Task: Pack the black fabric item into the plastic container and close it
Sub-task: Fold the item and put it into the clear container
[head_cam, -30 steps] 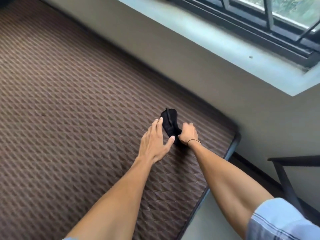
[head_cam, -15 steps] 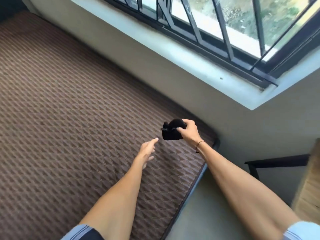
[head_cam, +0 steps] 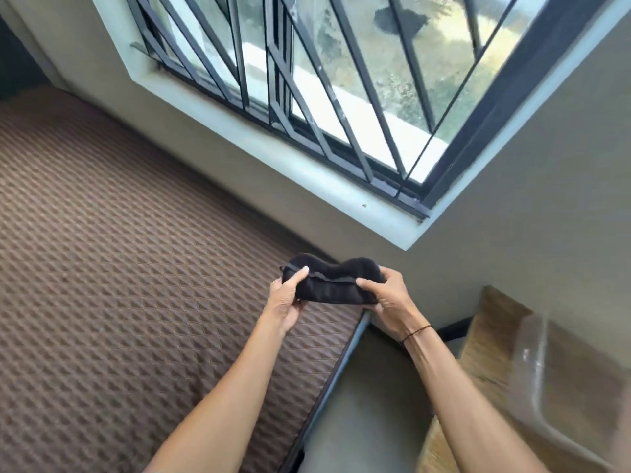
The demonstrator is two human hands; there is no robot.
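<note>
The black fabric item is padded, with a thin strap across it. I hold it in the air above the corner of the mattress. My left hand grips its left end, thumb on top. My right hand grips its right end. A clear plastic container sits blurred at the lower right on a wooden surface, apart from both hands.
A brown quilted mattress fills the left. A barred window with a pale sill runs along the wall above. The wooden surface stands right of a bare floor gap. A dark frame edge shows behind my right wrist.
The fabric item left the mattress in my right hand, then my left hand took its other end. The view swung up and right, revealing the container.
</note>
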